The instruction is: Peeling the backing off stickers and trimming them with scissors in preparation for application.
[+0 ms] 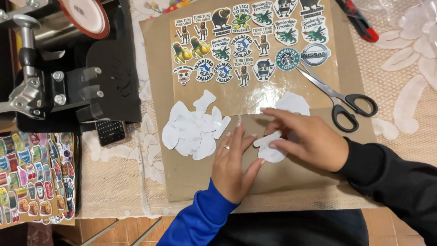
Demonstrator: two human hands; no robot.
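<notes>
My right hand (306, 139), in a black sleeve, pinches a white cut-out sticker (269, 149) that lies face down on the brown cardboard sheet (191, 177). My left hand (234, 165), in a blue sleeve with a ring on one finger, rests flat on the cardboard beside it. Its fingers are spread and its thumb touches the cut-out's lower edge. A pile of several white face-down cut-outs (193, 128) lies to the left of my left hand. One more white cut-out (293, 102) sits just beyond my right fingers.
Several colourful stickers (248, 43) sit in rows on a glossy sheet at the far end of the cardboard. Black-handled scissors (342, 104) lie to the right, a red and black cutter (360, 22) farther back. A black press machine (73, 59) and a sticker sheet (34, 178) fill the left.
</notes>
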